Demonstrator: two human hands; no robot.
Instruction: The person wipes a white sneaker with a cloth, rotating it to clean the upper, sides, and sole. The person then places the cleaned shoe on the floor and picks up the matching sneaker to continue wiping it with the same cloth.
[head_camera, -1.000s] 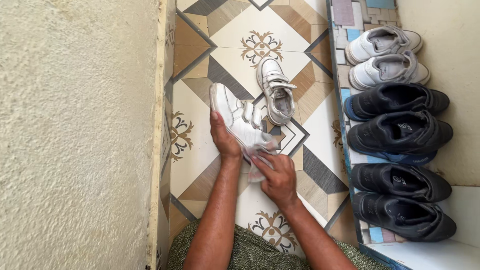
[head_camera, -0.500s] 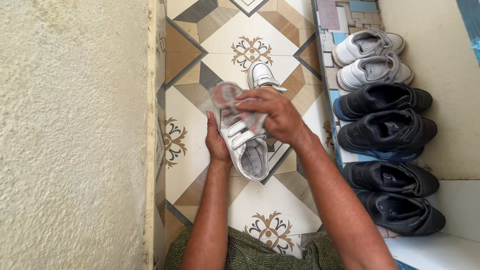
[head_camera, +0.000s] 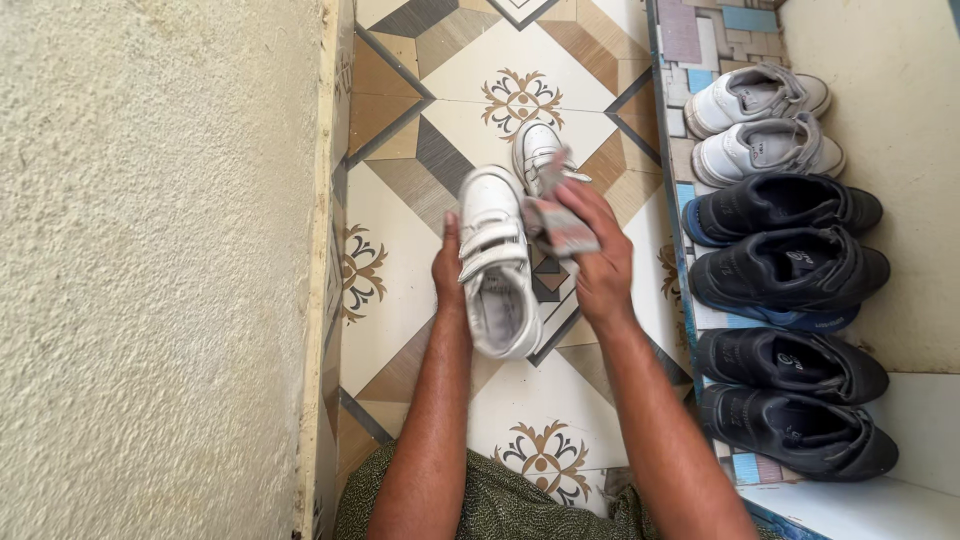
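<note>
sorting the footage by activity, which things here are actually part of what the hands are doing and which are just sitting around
In use:
left hand holding the white strap shoe
right hand gripping a crumpled cloth beside that shoe

Lying about:
second white shoe on the patterned floor tiles
pair of white shoes on the ledge
four black shoes in a row
textured wall

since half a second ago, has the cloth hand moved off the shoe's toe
Yes. The right hand with the cloth has shifted right, off the held white shoe, toward the row of black shoes.

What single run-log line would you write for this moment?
left hand: holds white strap shoe | right hand: holds cloth beside it | second white shoe: on tiled floor
</note>
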